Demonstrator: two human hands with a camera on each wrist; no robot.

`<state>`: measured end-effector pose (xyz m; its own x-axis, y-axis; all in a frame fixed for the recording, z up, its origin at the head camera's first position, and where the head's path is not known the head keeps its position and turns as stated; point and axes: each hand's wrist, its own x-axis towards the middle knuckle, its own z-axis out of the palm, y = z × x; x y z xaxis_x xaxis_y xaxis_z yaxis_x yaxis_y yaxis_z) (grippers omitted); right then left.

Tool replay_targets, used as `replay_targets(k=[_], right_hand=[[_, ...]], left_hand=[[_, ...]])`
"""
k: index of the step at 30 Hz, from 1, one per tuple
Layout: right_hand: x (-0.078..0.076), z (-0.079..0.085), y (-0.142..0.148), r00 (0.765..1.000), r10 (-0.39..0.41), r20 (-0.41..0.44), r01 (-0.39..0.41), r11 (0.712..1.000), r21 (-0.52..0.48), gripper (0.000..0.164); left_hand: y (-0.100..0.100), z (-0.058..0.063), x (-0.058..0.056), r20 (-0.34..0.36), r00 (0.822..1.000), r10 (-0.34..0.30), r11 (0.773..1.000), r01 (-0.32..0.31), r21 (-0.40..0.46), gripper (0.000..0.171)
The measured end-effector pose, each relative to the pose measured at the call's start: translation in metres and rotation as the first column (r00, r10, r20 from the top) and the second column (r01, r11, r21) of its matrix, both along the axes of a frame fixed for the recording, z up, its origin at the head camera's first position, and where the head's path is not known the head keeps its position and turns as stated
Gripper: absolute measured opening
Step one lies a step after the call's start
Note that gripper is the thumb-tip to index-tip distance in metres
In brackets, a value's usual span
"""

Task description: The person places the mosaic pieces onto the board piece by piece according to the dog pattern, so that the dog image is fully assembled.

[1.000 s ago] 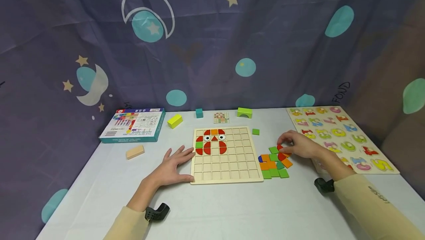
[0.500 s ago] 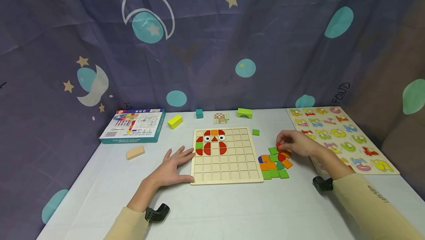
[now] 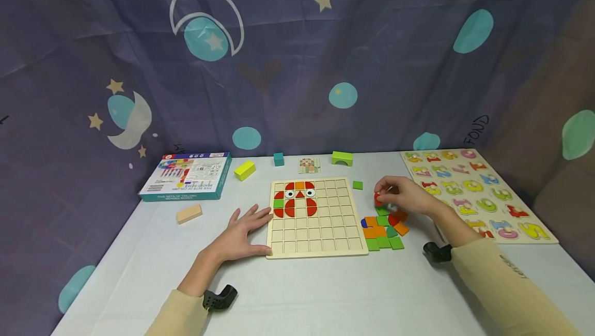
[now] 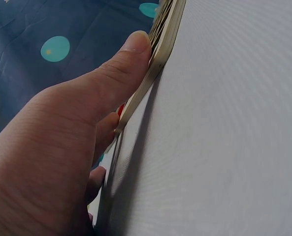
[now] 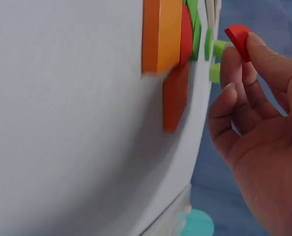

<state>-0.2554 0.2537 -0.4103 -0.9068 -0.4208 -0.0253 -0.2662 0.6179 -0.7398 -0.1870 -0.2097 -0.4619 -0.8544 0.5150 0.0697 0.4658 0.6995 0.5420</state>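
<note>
The person wears long beige sleeves. The left sleeve (image 3: 180, 315), plain where I can see it, is left of the board (image 3: 325, 246) on its near side. The right sleeve (image 3: 504, 281), right of the board, carries small dark lettering (image 3: 513, 266) that I can't read for certain. Each cuff meets a black gadget: the left gadget (image 3: 220, 299) is bent and dotted with tiny holes, the right gadget (image 3: 436, 253) rounded and blunt-ended. The left hand (image 3: 244, 233) and right hand (image 3: 405, 195) are bare.
</note>
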Motion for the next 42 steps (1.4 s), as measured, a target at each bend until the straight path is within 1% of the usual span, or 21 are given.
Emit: replay_targets(k=[5,10,13,18,23,28,32,36,42], right_hand=[[-0.002,0.0,-0.012,1.0,0.01,0.007,-0.01,1.0,-0.012,0.013],[-0.003,0.0,-0.018,1.0,0.01,0.009,-0.01,1.0,-0.012,0.012],[-0.005,-0.004,-0.02,1.0,-0.001,-0.002,0.001,1.0,0.012,0.009],[-0.011,-0.012,-0.022,1.0,-0.013,0.006,0.013,0.997,0.074,0.007],[-0.016,-0.014,-0.026,1.0,-0.021,0.007,0.02,0.99,0.139,0.005],[-0.018,-0.011,-0.028,0.999,-0.035,0.017,0.032,0.988,0.15,0.007],[-0.02,-0.008,-0.027,1.0,-0.03,0.007,0.028,0.989,0.143,0.012],[-0.018,-0.006,-0.023,1.0,0.005,-0.008,-0.004,0.992,0.126,0.018],[-0.008,0.0,-0.018,0.999,0.049,0.005,-0.049,0.992,0.113,0.022]], left_hand=[[0.0,-0.001,0.0,-0.001,1.0,0.001,1.0,-0.001,0.002,0.092],[0.001,0.0,0.001,0.017,1.0,0.005,1.0,-0.005,-0.002,0.092],[0.001,0.001,0.001,0.017,1.0,0.005,1.0,-0.005,-0.004,0.092],[0.0,0.001,0.002,0.019,1.0,0.01,1.0,-0.01,-0.004,0.092],[0.0,0.0,0.002,0.029,0.999,0.015,1.0,-0.015,-0.006,0.093],[0.0,0.0,0.002,0.021,1.0,0.018,1.0,-0.018,-0.009,0.093],[0.001,0.0,0.002,0.022,1.0,0.012,1.0,-0.012,-0.003,0.092],[0.001,0.001,0.001,0.025,1.0,0.01,1.0,-0.01,-0.008,0.091],[0.001,0.002,0.0,0.018,1.0,0.008,1.0,-0.008,-0.013,0.091]])
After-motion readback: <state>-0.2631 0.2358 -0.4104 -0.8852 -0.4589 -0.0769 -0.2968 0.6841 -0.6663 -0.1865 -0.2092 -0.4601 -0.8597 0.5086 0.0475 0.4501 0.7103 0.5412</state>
